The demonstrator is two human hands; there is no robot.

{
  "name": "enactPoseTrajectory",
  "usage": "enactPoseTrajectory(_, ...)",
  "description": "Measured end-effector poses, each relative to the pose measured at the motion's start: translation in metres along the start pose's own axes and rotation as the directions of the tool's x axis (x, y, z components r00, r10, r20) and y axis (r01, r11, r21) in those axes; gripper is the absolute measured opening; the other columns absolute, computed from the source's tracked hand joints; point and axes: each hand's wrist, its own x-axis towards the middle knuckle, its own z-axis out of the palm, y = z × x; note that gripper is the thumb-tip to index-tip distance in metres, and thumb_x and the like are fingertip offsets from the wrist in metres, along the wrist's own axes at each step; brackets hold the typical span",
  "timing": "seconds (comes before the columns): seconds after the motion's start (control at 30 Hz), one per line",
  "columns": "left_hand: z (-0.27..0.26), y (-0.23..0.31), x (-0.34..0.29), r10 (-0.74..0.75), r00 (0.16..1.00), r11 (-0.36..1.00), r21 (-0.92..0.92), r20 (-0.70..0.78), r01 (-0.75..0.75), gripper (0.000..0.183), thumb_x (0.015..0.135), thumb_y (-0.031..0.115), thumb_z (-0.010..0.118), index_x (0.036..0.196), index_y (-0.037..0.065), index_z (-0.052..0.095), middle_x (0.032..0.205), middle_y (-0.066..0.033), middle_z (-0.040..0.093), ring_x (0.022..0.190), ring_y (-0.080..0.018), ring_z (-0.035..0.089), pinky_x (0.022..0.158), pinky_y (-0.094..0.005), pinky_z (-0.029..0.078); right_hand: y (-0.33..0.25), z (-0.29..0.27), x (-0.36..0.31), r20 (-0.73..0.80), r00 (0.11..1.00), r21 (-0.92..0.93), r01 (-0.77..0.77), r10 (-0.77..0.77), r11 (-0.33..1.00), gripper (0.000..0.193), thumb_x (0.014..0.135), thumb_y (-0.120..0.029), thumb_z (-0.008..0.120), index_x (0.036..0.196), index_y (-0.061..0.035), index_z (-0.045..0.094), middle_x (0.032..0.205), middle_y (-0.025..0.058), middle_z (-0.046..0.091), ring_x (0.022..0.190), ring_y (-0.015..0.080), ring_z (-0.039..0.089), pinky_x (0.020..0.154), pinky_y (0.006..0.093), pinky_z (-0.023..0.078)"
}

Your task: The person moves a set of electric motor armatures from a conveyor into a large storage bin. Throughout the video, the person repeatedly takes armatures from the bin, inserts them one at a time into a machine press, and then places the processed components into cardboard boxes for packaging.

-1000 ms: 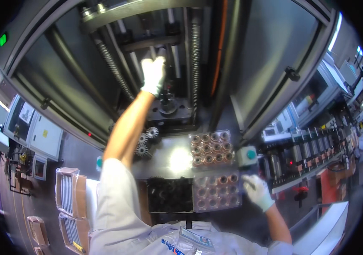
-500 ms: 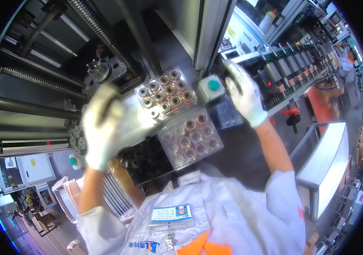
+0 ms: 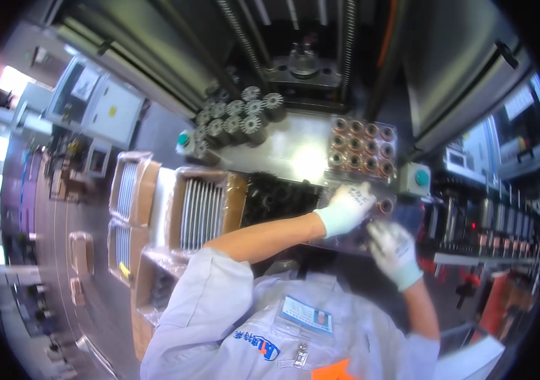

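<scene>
Left hand: the white-gloved left hand (image 3: 351, 206) was over the near clear plastic tray (image 3: 385, 192), fingers curled; I could not tell whether they pinched anything.
Right hand: the white-gloved right hand (image 3: 393, 247) lay at about half past four from the left, its grip too blurred to judge.
Copper ring: one copper-coloured ring with a dark centre (image 3: 385, 206) showed in the near tray, at three o'clock from the left hand.
Tray risk: thin plastic would probably flex or slide if pressed, nudging the clear far tray of copper rings (image 3: 363, 145) at twelve o'clock.
Glove risk: a snagged glove could tip the ring or scratch its winding.
Button risk: a stray knuckle might press the round green button (image 3: 421, 177) at two o'clock.
Hidden: the left hand covered much of the near tray; the forearm cut across the black heap of toothed parts (image 3: 276, 197) at nine o'clock.
Hard to read: glare whitened the silvery metal tabletop (image 3: 282, 142); a dark shape by the right fingertips stayed unclear.
</scene>
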Motion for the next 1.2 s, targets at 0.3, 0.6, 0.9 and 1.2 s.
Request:
enactPoseTrajectory(0.3,-0.068,0.018,-0.048,-0.257,0.923,0.921,-0.362,-0.287,0.143,0.027,0.084,0.023,0.074,0.094,0.002,0.062,0.111,-0.0204,0.056,0.093,-0.0362,0.064,0.081,-0.0426,0.054,0.002,0.013,0.007,-0.074,0.986,0.02,0.154,-0.152,0.988,0.029,0.084,-0.015,0.071,0.112,-0.0067,0.069,0.118,0.0147,0.068,0.101,0.0321,0.064,0.091,0.0427,0.049)
enactPoseTrajectory(0.6,-0.069,0.033,-0.264,-0.778,0.627,0.118,-0.976,0.026,0.186,0.033,0.086,0.026,0.081,0.105,0.0,0.071,0.103,-0.0046,0.072,0.098,-0.0099,0.063,0.089,-0.0272,0.05,-0.089,-0.001,0.083,0.002,0.972,0.504,0.203,-0.237,0.839,0.034,0.086,0.003,0.064,0.119,-0.0014,0.067,0.137,0.021,0.056,0.126,0.0357,0.055,0.106,0.0425,0.044)
enactPoseTrajectory(0.9,-0.039,0.078,-0.53,-0.858,-0.065,0.388,-0.726,-0.51,0.568,0.024,0.084,0.014,0.079,0.098,-0.001,0.065,0.113,-0.0152,0.067,0.104,-0.0257,0.067,0.09,-0.0375,0.053,-0.417,0.119,0.131,0.039,0.498,0.737,0.572,-0.867,0.361,0.042,0.087,-0.01,0.067,0.129,-0.01,0.06,0.13,0.0176,0.057,0.111,0.037,0.063,0.093,0.0405,0.053)
enactPoseTrajectory(1.2,0.021,0.088,-0.626,-0.796,-0.105,0.335,-0.578,-0.596,0.744,0.022,0.082,0.02,0.076,0.097,0.008,0.064,0.116,-0.0116,0.067,0.09,-0.032,0.07,0.077,-0.0412,0.056,-0.605,0.342,0.085,0.072,0.421,0.487,0.776,-0.904,0.4,0.039,0.087,-0.015,0.061,0.125,-0.0094,0.059,0.112,0.0252,0.062,0.091,0.0349,0.069,0.074,0.0452,0.056)
